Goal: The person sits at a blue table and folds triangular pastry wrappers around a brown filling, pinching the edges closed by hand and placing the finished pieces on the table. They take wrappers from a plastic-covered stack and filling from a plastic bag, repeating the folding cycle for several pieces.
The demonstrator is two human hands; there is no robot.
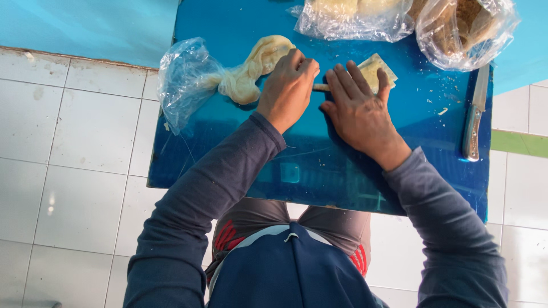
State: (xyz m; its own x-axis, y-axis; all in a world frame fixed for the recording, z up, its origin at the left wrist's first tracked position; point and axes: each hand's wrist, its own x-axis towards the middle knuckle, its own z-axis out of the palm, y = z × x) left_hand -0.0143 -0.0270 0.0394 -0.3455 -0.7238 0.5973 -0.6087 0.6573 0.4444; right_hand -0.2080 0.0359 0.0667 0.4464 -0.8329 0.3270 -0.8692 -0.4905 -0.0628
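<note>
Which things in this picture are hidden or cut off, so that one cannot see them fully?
Head view:
- Rolled piece: mostly covered by the left hand and right hand.
- Pale wrapper sheet: partly under the right fingers.
- Two clear bags: cut off by the top edge.
- Knife: blade tip hidden under a bag.

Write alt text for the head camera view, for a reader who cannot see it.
Seen from above, a person's left hand and right hand press a thin pale dough sheet and its rolled edge against a blue table. A dough lump in a clear bag lies to the left, two more filled clear bags at the far edge, a knife at right.
</note>
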